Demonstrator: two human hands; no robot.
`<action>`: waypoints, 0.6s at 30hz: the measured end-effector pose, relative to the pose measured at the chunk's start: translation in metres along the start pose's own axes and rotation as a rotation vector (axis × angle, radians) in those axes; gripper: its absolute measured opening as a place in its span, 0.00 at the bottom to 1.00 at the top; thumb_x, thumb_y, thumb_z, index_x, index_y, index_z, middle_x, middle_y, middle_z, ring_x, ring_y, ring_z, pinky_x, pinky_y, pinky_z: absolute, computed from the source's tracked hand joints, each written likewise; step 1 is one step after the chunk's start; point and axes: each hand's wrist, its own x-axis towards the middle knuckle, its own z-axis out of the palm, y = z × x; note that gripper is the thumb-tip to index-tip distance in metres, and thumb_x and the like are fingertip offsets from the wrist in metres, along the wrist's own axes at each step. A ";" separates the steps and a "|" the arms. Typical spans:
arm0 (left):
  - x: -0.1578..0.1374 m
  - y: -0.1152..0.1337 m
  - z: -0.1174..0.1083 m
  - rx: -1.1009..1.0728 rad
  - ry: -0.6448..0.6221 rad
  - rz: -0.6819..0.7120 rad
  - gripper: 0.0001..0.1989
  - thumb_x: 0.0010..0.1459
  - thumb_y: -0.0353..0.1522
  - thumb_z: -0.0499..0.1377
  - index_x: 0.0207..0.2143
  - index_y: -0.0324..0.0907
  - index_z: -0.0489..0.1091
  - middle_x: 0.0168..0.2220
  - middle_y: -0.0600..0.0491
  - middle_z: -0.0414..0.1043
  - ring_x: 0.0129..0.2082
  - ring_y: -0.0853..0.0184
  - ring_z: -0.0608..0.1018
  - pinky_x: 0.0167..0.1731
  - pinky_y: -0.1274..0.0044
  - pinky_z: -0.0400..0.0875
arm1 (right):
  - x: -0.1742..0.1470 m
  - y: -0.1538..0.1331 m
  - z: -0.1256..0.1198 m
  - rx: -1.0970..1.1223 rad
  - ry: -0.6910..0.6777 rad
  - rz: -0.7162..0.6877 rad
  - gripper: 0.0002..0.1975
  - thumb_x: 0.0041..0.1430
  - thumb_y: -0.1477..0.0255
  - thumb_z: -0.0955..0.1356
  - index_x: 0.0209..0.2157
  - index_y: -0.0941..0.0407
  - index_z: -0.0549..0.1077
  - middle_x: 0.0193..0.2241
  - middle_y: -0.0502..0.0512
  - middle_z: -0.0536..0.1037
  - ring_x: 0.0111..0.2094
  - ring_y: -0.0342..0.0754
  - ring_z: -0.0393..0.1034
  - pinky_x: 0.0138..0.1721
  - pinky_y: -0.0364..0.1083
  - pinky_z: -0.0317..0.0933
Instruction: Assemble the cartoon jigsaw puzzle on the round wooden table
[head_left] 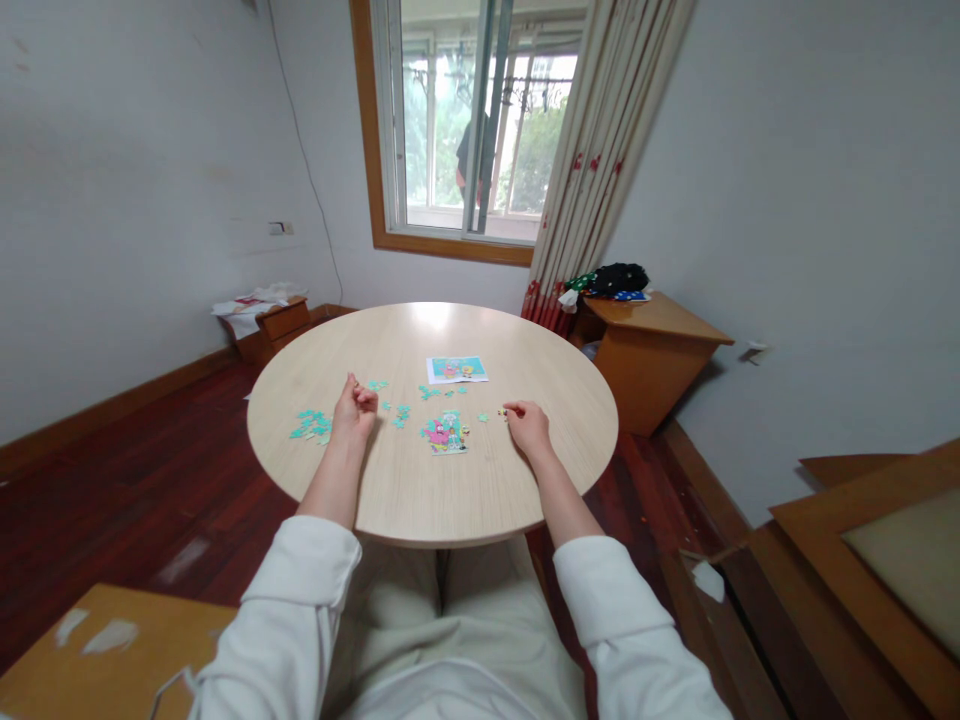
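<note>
A small jigsaw puzzle piece (502,412), yellowish and dark, is pinched in the fingertips of my right hand (529,428) over the table's right half. My left hand (355,409) is raised with its fingers curled in; whether something small sits in them I cannot make out. Between the hands lies a partly joined jigsaw puzzle (448,434) with a pink figure. One loose teal piece (483,418) rests just left of my right hand. To the left of my left wrist spreads a pile of teal puzzle pieces (310,425).
Behind the puzzle, a printed picture sheet (457,370) lies on the round wooden table (450,510). More loose pieces (403,414) are scattered nearby. A wooden cabinet (652,350) holding clothes stands back right. Beyond the window, a person (472,160) is partly visible.
</note>
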 end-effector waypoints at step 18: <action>0.006 -0.004 -0.004 0.098 0.013 0.076 0.13 0.59 0.28 0.55 0.22 0.39 0.56 0.13 0.65 0.52 0.11 0.82 0.59 0.18 0.90 0.63 | -0.001 0.000 0.000 0.019 0.006 -0.002 0.11 0.51 0.74 0.63 0.32 0.55 0.77 0.35 0.53 0.77 0.35 0.44 0.69 0.44 0.46 0.59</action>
